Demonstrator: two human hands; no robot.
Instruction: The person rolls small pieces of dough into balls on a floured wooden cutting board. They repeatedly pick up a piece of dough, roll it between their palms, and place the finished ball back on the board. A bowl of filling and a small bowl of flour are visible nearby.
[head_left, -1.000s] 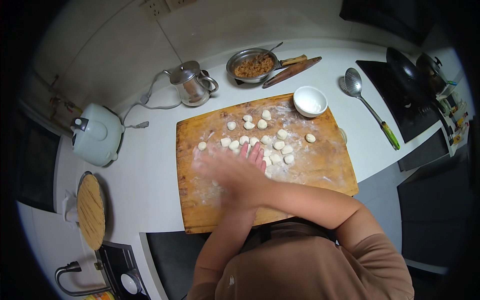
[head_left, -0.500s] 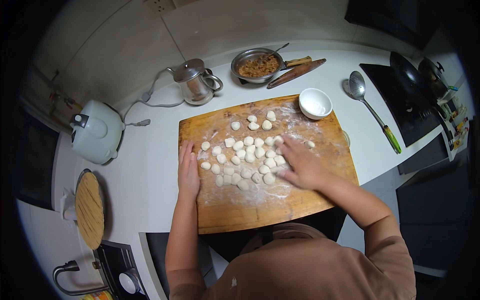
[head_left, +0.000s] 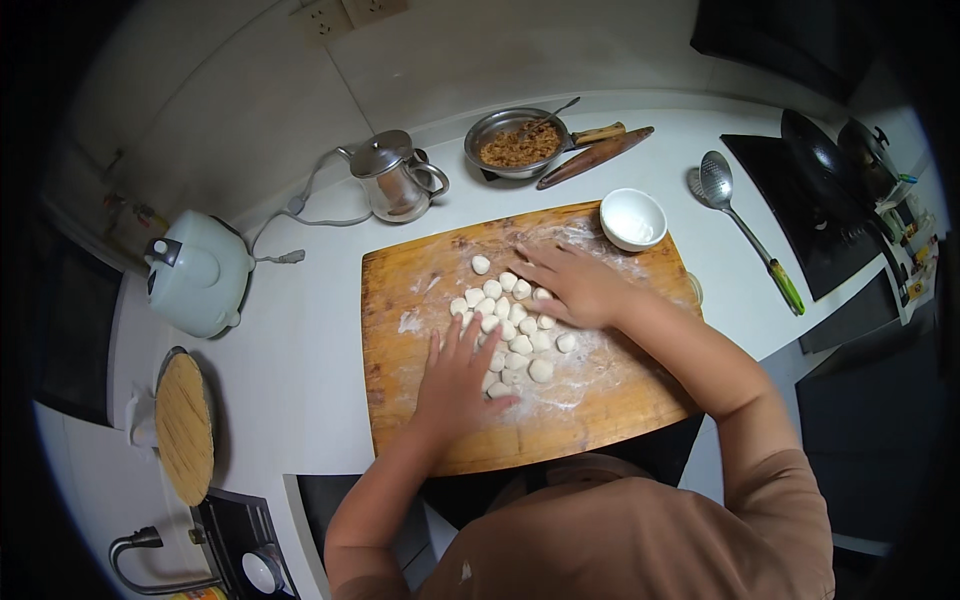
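Several small white dough pieces [head_left: 508,330] lie bunched on a floured wooden board [head_left: 420,420]. My left hand [head_left: 455,378] rests at the near left edge of the bunch, fingers spread over and against some pieces. Across the far right edge lies my right hand [head_left: 572,284], its fingers stretched out and apart, touching pieces there. Some pieces are hidden under both hands. One dough piece [head_left: 481,265] sits a little apart on the far side, and another [head_left: 567,343] at the right. A white bowl [head_left: 633,220] with white powder stands on the board's far right corner.
Behind the board are a steel kettle [head_left: 392,185], a bowl of brown filling [head_left: 520,148] with a spoon in it, and a dark wooden rolling pin [head_left: 597,157]. A slotted spoon [head_left: 742,220] lies at right beside the black hob [head_left: 790,235]. A pale appliance [head_left: 200,275] stands left.
My left hand has moved right from the board's left edge onto the dough pieces. My right hand has shifted away from me and left. The scattered pieces are now gathered closer together.
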